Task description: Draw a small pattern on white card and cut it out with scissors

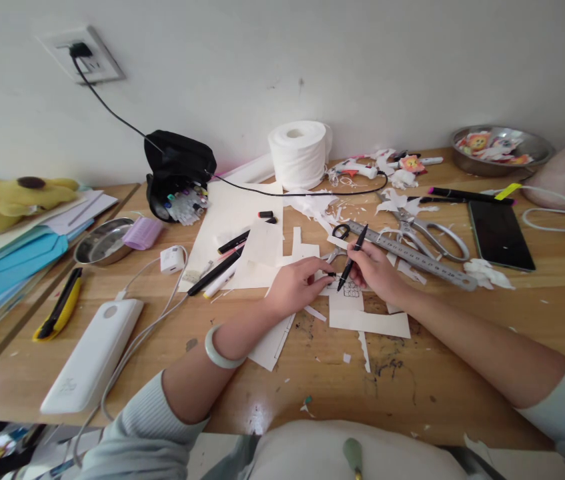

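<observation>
My right hand (369, 267) grips a black pen (353, 257), its tip pointing down toward a white paper piece (369, 321) with small black line drawings. Just left of the pen, my left hand (298, 285) is closed in a pinch on a small black object, which looks like a pen cap (331, 274). Beneath and beside the hands lie more white paper cut-outs and strips. Small scissors (335, 255) lie behind the hands, partly hidden. A metal ruler (412, 257) slants behind my right hand.
Large scissors (427, 237), a phone (499, 235) and a metal bowl (502, 163) are at the right. A paper roll (298, 155) stands near the wall. Leftward are a black pen case (179, 157), markers (217, 270), a power bank (93, 357) with cables and a yellow cutter (59, 305).
</observation>
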`<state>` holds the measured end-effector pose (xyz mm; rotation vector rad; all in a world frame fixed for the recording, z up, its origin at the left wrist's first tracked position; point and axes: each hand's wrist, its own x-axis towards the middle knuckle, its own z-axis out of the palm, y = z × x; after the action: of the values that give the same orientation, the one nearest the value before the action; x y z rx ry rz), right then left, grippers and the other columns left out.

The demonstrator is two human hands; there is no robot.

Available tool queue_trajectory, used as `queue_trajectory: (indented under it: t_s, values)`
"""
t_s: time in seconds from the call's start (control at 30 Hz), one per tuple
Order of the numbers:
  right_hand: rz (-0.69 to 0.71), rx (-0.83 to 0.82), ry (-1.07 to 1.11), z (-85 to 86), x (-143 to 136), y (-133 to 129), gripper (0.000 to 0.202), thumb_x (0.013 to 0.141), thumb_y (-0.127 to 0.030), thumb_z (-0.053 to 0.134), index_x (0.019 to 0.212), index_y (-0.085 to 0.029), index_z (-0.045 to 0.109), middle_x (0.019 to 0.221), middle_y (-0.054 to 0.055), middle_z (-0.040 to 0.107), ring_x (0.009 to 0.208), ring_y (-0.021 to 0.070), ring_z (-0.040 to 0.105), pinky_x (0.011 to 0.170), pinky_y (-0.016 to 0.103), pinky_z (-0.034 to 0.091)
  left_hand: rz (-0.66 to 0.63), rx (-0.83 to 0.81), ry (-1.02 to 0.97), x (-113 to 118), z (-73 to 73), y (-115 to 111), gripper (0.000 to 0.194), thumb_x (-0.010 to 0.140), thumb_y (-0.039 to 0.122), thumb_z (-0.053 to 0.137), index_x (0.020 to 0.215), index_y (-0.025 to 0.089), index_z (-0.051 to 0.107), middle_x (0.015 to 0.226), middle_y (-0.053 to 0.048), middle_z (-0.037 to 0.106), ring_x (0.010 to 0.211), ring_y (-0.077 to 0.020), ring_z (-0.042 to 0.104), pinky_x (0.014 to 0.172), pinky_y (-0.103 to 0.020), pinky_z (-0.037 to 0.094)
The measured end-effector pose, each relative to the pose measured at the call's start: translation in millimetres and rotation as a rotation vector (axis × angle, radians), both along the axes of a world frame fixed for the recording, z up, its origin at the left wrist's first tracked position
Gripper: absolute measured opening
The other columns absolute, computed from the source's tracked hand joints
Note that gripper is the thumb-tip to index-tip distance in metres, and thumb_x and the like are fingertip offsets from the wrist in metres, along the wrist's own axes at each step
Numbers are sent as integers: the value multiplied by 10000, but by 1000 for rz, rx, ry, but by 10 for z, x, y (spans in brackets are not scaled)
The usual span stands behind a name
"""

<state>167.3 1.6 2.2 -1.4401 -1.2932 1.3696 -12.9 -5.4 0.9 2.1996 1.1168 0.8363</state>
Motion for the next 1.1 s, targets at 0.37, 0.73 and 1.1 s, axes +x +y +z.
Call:
queue_trajectory:
  t_s: [0.37,0.73,1.1]
  values:
    - [-2,-5,-2,18,-4,3,125,790,-336,448,767,-213,450,418,-78,477,335,81,425,338,171,328,4,-24,-8,4,-4,13,133,804,262,590,903,194,647,806,0,650,513,-67,470,548,-196,422]
    - [1,9,1,7,-3,2,129,785,-341,462,762,-214,456,429,-72,487,337,85,433,338,179,331,13,-36,1,5,5,7,140,803,274,593,905,195,645,819,-4,658,508,-67,465,547,-198,423]
    - [-3,-1,1,11,-5,-1,131,787,-341,454,754,-214,450,430,-71,485,342,83,425,343,178,323,-8,-19,-14,-3,-5,9,148,815,255,577,928,193,649,865,-11,663,514,-61,466,554,-192,421]
